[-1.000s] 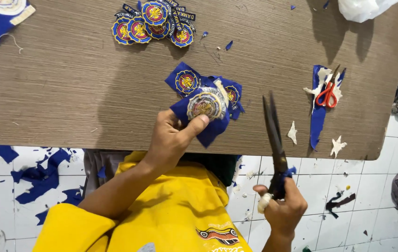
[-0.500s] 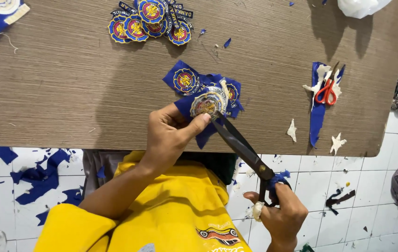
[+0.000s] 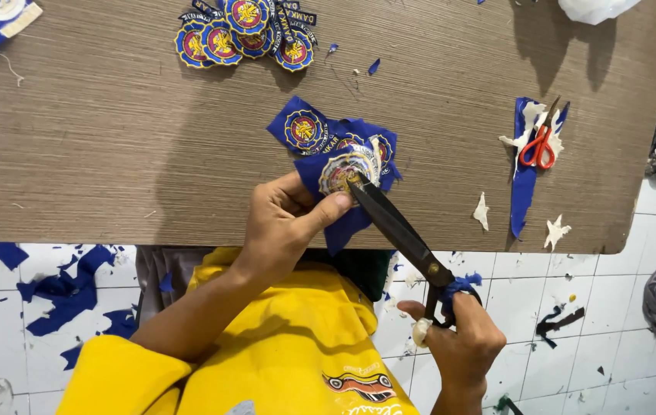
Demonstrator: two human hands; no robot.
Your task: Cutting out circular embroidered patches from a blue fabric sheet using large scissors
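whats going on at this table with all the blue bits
A person in a yellow top is trimming a blue embroidered patch at the edge of a wooden table. The left hand pinches the patch while the right hand works large black shears, blades meeting the fabric. A pile of finished round patches sits further up the table, small red scissors lie to the right, and blue scraps litter the tiled floor.

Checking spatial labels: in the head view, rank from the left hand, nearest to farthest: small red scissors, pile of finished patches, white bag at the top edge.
From the left hand:
1. Pile of finished patches, straight up at the table's far edge.
2. Small red scissors, off to the right on a blue scrap.
3. White bag, top right corner.
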